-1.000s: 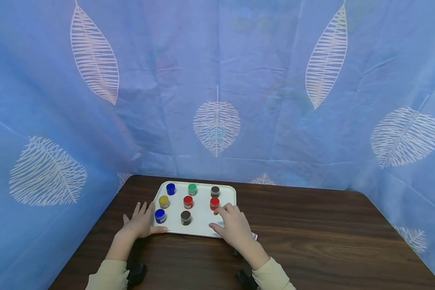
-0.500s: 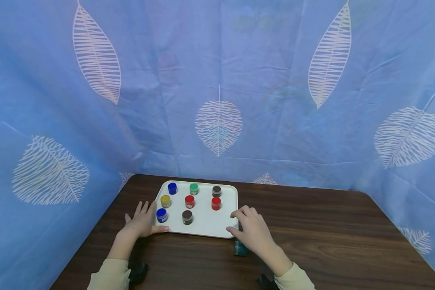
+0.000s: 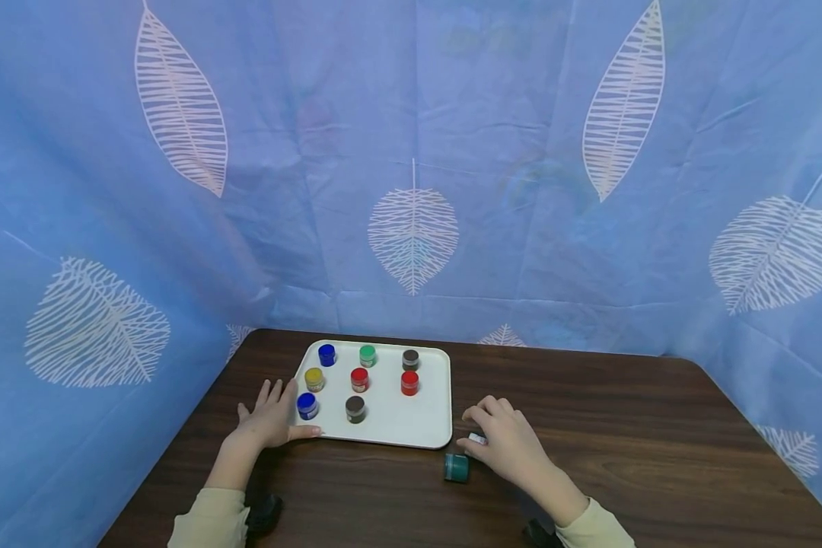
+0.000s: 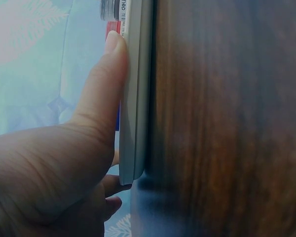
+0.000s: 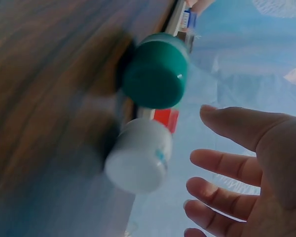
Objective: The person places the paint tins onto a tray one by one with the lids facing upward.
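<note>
The white jar (image 3: 477, 439) sits on the table (image 3: 657, 449) just right of the tray's (image 3: 425, 426) near right corner, under the fingers of the right hand (image 3: 510, 449). In the right wrist view the jar (image 5: 139, 154) stands free of the palm, the fingers (image 5: 222, 163) spread and relaxed beside it, gripping nothing. A teal jar (image 3: 456, 467) stands on the table close in front of the white one. The left hand (image 3: 270, 418) rests against the tray's near left corner, fingers straight, thumb (image 4: 106, 84) laid flat along the rim (image 4: 138, 98). On the tray stand eight small jars: two blue, two red, two brown, one green, one yellow.
</note>
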### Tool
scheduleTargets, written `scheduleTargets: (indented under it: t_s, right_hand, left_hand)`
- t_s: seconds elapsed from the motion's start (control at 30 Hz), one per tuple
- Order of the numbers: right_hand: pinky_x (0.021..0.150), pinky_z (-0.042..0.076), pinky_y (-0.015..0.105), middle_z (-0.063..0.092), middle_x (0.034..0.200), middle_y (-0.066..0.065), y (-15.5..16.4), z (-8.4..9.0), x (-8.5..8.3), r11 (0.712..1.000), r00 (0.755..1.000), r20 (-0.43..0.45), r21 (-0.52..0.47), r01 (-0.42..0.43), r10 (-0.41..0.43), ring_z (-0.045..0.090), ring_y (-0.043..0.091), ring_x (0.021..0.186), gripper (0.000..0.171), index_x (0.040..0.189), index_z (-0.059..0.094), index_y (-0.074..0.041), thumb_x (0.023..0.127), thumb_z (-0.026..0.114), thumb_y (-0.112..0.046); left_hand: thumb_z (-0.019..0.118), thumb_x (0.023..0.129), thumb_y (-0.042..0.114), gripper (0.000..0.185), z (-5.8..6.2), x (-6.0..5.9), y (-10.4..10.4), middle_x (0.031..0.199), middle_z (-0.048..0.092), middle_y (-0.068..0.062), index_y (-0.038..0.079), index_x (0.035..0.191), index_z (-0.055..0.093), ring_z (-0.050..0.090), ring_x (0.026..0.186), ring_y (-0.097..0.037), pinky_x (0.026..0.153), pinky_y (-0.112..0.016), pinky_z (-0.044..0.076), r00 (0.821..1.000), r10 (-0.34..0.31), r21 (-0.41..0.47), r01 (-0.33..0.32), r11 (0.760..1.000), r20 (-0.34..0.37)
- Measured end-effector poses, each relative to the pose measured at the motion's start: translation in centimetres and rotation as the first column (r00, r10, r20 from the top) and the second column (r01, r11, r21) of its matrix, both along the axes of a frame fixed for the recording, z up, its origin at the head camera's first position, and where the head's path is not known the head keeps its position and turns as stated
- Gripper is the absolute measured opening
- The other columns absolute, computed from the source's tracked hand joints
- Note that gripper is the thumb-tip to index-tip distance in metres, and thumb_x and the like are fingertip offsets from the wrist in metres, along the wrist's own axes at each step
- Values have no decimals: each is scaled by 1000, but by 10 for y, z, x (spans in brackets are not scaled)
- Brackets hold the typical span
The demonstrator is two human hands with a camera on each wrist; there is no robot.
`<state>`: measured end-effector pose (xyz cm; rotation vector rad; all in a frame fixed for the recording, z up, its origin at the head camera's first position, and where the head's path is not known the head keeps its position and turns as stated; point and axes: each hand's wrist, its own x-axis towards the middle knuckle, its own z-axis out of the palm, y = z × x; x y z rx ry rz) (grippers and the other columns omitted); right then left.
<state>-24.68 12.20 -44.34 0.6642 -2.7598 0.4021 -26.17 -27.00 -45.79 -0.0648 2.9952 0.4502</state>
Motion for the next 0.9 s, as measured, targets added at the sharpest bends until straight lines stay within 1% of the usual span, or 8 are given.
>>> scheduleTargets:
  t_s: [0.13, 0.23, 0.37, 0.5, 0.7, 0.9]
  right_hand:
    - [64, 39, 29, 59, 93, -5, 6, -3, 1, 999, 1000, -4, 35, -16, 16, 49, 12, 83, 31, 99, 71, -18, 76, 82, -36]
    - [65, 39, 30, 59, 95, -4, 8, -5, 1, 998, 1000, 11, 51, -26, 26, 49, 13, 84, 31, 99, 71, -19, 76, 82, -35]
    - [64, 36, 29, 58, 94, -4, 9, -7, 1, 997, 998, 59, 70, -32, 28, 46, 12, 82, 30, 99, 71, -17, 77, 81, -34]
    - [62, 35, 30, 57, 94, -2, 10, -7, 1, 996, 994, 111, 92, -17, 7, 44, 13, 80, 31, 99, 72, -15, 77, 82, -34]
    - [63, 37, 33, 57, 94, 1, 10, -6, -1, 996, 989, 146, 87, -3, -10, 45, 16, 81, 33, 100, 71, -13, 76, 83, -33]
    - [64, 38, 34, 57, 95, 1, 9, -6, -3, 998, 986, 168, 68, -5, -6, 46, 16, 83, 30, 97, 70, -13, 74, 84, -28]
  left_hand:
    - [70, 69, 72, 122, 0, 0, 0, 155, 23, -34, -2, 153, 22, 9, 146, -53, 103, -83, 9, 1000, 6, -4, -6, 1000, 1]
    - [70, 68, 73, 122, 0, 1, -1, 155, 23, -34, -2, 153, 22, 9, 146, -53, 103, -82, 10, 1000, 10, -7, -10, 1000, 8]
    - [69, 68, 74, 123, -2, 1, -2, 155, 22, -34, -2, 153, 22, 9, 146, -53, 103, -82, 9, 1000, 13, -14, -13, 1000, 19]
    - [69, 68, 75, 124, -4, -1, -3, 156, 21, -33, -2, 153, 21, 8, 146, -53, 103, -82, 8, 1000, 9, -9, -9, 1000, 20]
    - [68, 66, 77, 127, -7, -5, -3, 156, 20, -34, -2, 153, 20, 8, 146, -53, 103, -82, 8, 1000, 4, -4, -4, 1000, 9]
    - [68, 65, 77, 127, -5, -4, -2, 155, 21, -34, -2, 153, 21, 8, 146, -53, 103, -82, 7, 1000, 5, -1, -5, 1000, 13]
